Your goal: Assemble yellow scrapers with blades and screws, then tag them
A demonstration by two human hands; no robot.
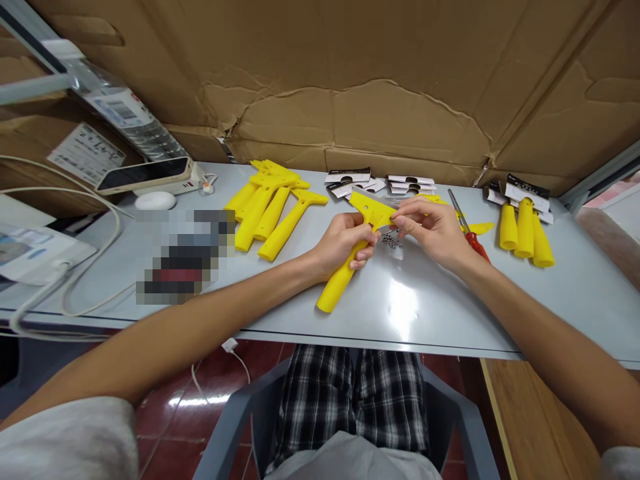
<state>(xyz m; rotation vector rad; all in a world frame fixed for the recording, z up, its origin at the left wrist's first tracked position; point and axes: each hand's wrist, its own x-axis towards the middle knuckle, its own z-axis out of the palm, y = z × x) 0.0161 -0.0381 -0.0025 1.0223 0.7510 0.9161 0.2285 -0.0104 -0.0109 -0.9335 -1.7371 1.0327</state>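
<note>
A yellow scraper (336, 287) is gripped around its neck by my left hand (343, 245), fingers closed, its handle pointing down toward me. At the right end of its wide head, the thumb and fingertips of my right hand (434, 230) pinch the edge. Whether a small part is also between those fingertips is hidden. Just below the head lies a small pile of screws (393, 242) on the table. A screwdriver (475, 244) with a red handle rests beyond my right hand, near further yellow pieces partly covered by that hand.
Several yellow scraper handles (273, 210) are heaped at left. Black-and-white sleeves (350, 180) lie at the back. Scrapers with sleeved heads (525, 227) stand grouped at right. A phone (145, 175), white cables and a plastic-wrapped bottle pack (125, 110) occupy the left. Cardboard (400, 127) walls the back.
</note>
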